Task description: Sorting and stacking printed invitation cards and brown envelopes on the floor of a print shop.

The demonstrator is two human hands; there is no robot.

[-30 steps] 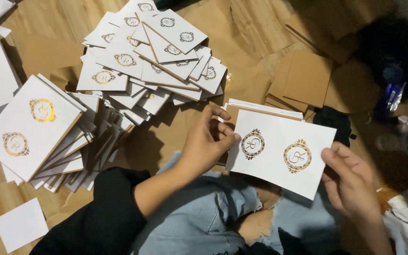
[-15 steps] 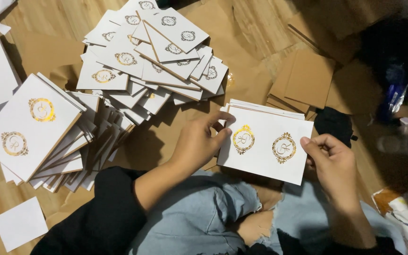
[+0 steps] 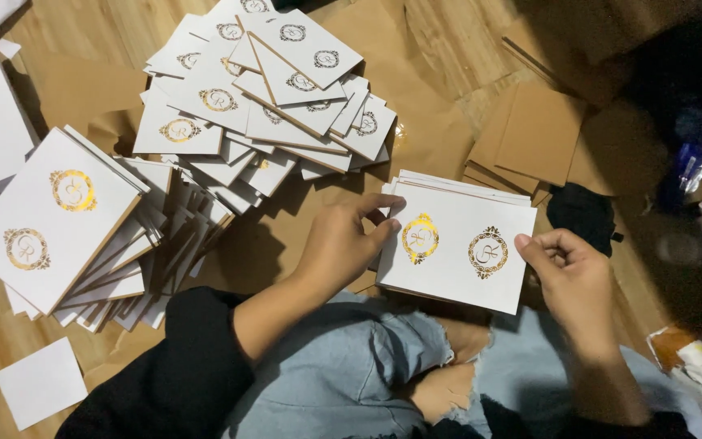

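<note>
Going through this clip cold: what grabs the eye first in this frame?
A white card with two gold round emblems sits in the middle, atop a small stack, held at its edges by the left hand and the right hand above denim-clad knees. To the left and above, a big fanned heap of matching cards spreads over brown paper, and plain brown boards lie at upper right.

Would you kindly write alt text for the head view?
Two hands, left hand and right hand, hold a small stack of white cards with gold emblems above denim-clad knees. More such cards lie in heaps on brown paper.
</note>
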